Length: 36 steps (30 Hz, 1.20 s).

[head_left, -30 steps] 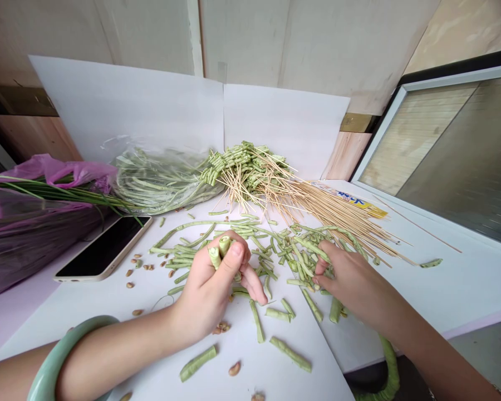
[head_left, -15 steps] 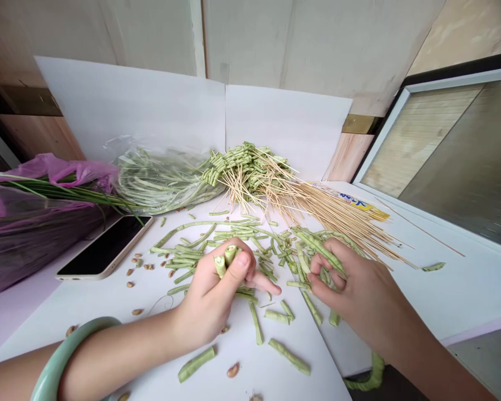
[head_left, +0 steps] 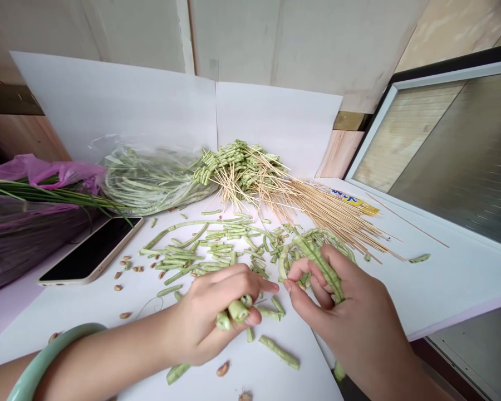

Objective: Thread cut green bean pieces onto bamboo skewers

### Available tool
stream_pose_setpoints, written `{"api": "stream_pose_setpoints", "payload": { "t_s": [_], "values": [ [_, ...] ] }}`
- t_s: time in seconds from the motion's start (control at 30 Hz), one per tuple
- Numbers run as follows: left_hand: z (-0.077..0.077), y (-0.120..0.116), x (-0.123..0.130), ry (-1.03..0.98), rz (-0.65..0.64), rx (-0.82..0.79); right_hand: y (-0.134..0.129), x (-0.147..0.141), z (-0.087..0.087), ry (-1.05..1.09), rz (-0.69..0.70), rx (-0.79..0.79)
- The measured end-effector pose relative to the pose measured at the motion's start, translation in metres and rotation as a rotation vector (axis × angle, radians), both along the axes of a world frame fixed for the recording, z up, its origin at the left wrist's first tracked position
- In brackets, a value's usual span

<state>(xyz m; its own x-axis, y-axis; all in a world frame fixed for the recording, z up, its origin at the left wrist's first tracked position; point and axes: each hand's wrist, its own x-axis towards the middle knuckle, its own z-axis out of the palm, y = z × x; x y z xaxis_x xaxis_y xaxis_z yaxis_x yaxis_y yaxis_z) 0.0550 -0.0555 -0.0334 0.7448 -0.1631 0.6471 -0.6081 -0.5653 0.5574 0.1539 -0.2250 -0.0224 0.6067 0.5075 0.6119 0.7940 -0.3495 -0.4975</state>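
Observation:
Several short pieces of green bean (head_left: 238, 311) stick out of my left hand (head_left: 221, 309), its fingers curled round them and the index finger stretched towards the right. Across my right hand (head_left: 338, 298) runs a long green bean (head_left: 321, 262), held in bent fingers, with its lower end hanging past the wrist side near the table edge. The right thumb and index finger pinch close to the bean's looped tip. The two hands are near each other but apart. Beneath and beyond them lie many cut bean pieces (head_left: 221, 250) on the white table.
Skewered bean pieces (head_left: 242, 161) are heaped at the back, beside a bundle of bare wooden skewers (head_left: 338, 214). On the left are a clear bag of long beans (head_left: 150, 184), a purple bag (head_left: 37, 234) and a phone (head_left: 92, 253). Loose brown seeds (head_left: 222, 368) dot the table.
My left hand has turned over and lowered, so its bean pieces now point towards me. The right hand has moved slightly left, closer to the left, still with its bean. The view has shifted a little.

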Motion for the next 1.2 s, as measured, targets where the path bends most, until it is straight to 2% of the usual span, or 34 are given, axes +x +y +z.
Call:
{"api": "stream_pose_setpoints", "payload": {
  "t_s": [0.13, 0.23, 0.33, 0.5, 0.73, 0.8, 0.97, 1.2],
  "values": [
    [0.002, -0.001, 0.001, 0.005, -0.062, 0.096, 0.004, -0.005, -0.001, 0.021, 0.043, 0.09],
    [0.003, -0.003, 0.001, 0.003, -0.058, 0.136, 0.007, -0.01, -0.001, 0.008, 0.093, 0.075],
    [0.003, -0.004, 0.001, 0.013, -0.035, 0.124, 0.01, -0.014, 0.0, -0.017, 0.116, 0.009],
    [0.0, -0.004, 0.0, 0.07, -0.03, 0.062, 0.011, -0.012, -0.002, -0.207, 0.046, -0.024],
    [-0.002, -0.005, -0.001, 0.106, -0.019, 0.029, 0.012, -0.006, -0.008, -0.073, 0.06, -0.023],
    [-0.001, -0.006, -0.001, 0.095, -0.012, 0.022, 0.012, -0.005, -0.008, -0.052, 0.122, 0.012],
    [0.001, -0.006, -0.001, 0.04, -0.011, 0.036, 0.011, -0.003, -0.008, -0.029, 0.388, 0.02],
    [-0.001, -0.005, -0.001, -0.031, -0.026, 0.043, 0.01, 0.002, -0.006, 0.08, 0.457, -0.042]
  ]
}}
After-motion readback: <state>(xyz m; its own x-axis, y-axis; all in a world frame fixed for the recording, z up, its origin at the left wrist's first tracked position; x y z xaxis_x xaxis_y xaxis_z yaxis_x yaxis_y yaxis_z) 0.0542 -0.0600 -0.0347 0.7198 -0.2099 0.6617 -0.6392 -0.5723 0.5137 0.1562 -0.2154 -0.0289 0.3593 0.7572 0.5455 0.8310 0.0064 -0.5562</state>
